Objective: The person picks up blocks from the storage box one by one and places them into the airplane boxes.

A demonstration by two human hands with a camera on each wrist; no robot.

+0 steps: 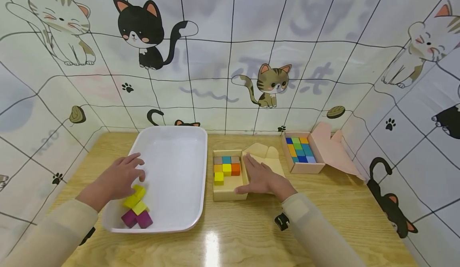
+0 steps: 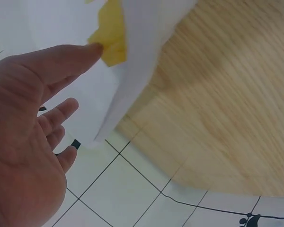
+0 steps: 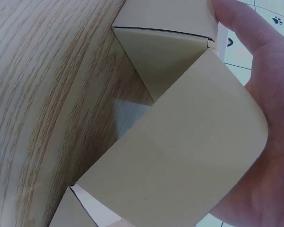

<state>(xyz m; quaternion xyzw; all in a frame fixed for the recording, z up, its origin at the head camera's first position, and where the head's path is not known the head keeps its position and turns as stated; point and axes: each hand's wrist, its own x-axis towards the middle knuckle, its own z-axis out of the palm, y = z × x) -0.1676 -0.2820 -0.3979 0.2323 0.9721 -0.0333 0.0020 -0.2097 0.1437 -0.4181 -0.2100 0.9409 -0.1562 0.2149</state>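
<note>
My left hand [image 1: 122, 176] is over the left side of a white plastic tray [image 1: 176, 179]. Its fingers are loosely bent and hold nothing. Below it lie several yellow cubes [image 1: 140, 208] beside two purple cubes [image 1: 144, 219]. In the left wrist view the thumb tip overlaps a yellow cube [image 2: 112, 35]; contact cannot be told. My right hand [image 1: 260, 177] rests along the right wall of a cream cardboard box [image 1: 230, 195], fingers extended, thumb near its front edge. Inside sit yellow, orange, teal and tan cubes [image 1: 227, 169]. A box flap [image 3: 180, 142] hides part of that hand in the right wrist view.
At the back right stands a pink cardboard box [image 1: 307, 168] with its lid [image 1: 332, 149] folded out to the right. Blue, green and orange cubes [image 1: 300, 150] fill it. A wall sheet printed with cats [image 1: 223, 59] rises behind the wooden table [image 1: 251, 235].
</note>
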